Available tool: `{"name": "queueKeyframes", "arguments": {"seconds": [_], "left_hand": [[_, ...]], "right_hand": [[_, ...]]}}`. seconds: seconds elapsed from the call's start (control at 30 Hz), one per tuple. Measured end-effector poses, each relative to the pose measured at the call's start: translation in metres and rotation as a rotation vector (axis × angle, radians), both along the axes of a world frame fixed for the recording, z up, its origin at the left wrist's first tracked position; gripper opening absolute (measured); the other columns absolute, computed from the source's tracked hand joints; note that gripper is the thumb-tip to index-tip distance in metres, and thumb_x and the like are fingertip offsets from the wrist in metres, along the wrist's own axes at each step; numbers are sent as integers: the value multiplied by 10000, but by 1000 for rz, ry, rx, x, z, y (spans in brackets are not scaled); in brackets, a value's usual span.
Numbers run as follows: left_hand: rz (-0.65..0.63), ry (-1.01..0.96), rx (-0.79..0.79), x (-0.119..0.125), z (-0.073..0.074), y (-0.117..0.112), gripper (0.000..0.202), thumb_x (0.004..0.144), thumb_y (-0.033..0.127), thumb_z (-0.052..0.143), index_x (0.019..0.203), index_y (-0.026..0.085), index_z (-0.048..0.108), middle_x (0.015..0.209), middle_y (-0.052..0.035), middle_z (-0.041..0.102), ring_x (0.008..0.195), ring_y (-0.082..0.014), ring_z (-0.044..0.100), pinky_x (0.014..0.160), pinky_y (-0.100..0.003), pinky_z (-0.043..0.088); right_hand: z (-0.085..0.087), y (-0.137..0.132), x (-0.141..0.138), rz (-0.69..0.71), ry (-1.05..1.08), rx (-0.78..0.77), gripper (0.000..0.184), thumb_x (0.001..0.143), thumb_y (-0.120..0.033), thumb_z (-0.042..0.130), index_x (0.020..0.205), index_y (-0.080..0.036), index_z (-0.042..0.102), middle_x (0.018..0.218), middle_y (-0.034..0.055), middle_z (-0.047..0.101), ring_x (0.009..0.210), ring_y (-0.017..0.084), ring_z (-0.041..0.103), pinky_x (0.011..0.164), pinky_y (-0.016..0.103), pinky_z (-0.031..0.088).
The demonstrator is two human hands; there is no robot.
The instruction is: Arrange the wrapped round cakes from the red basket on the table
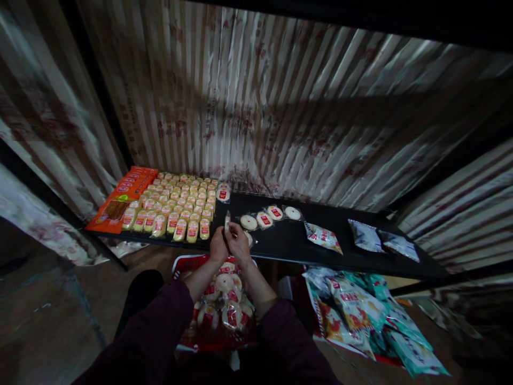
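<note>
Both hands meet over the front edge of a black shelf, just above a red basket of round wrapped cakes. Between them stands a wrapped round cake, turned edge-on. My right hand has its fingers closed on this cake. My left hand is closed against its lower part, its fingertips partly hidden. Right of my hands, several flat round cakes in clear wrappers lie on the shelf, one partly behind my right hand. Another round cake lies farther back.
Rows of small yellow wrapped cakes fill the shelf's left part beside orange packets. Snack bags lie toward the right. A second basket with green and white bags sits on the floor. Dark posts and a patterned curtain enclose the shelf.
</note>
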State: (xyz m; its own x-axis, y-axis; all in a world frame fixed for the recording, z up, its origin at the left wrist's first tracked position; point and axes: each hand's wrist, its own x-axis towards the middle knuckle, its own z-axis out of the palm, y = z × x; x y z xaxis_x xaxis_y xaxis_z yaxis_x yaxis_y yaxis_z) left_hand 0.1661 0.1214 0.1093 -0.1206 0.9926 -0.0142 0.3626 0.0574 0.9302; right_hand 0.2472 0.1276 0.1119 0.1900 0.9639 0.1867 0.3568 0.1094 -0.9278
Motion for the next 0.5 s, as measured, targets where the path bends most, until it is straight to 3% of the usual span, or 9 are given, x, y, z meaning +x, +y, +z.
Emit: {"name": "queueKeyframes", "arguments": {"seconds": [0.17,0.27,0.37,0.5], "left_hand": [[37,12,-34,-6,-3,-9,224,870,243,458,1046,163,572,930,-69,695,844,-180,641,806,-304,475],[100,60,-55,-11,0,-12,249,861,199,451,1077,158,569,985,-99,693,898,-199,644,829,-316,466],[163,9,-52,-18,2,-11,265,841,151,443,1070,164,575,1052,-119,680,1010,-219,624,906,-347,440],[132,-117,-48,-24,0,-9,229,802,166,489,1003,201,592,975,-54,693,987,-198,621,876,-334,467]], "right_hand": [[-1,-15,-6,81,90,-17,363,781,-291,563,1137,-222,575,1151,73,664,1060,189,620,965,373,469],[-8,-20,-7,87,170,-9,372,775,-255,549,1144,-207,571,1171,86,658,1086,181,613,999,372,447],[-18,-23,-4,48,237,15,354,771,-255,526,1115,-190,582,1124,89,674,1056,177,625,994,363,451],[-31,-25,4,-73,255,4,364,772,-338,523,1087,-169,597,1084,94,678,1012,189,633,958,363,470]]}}
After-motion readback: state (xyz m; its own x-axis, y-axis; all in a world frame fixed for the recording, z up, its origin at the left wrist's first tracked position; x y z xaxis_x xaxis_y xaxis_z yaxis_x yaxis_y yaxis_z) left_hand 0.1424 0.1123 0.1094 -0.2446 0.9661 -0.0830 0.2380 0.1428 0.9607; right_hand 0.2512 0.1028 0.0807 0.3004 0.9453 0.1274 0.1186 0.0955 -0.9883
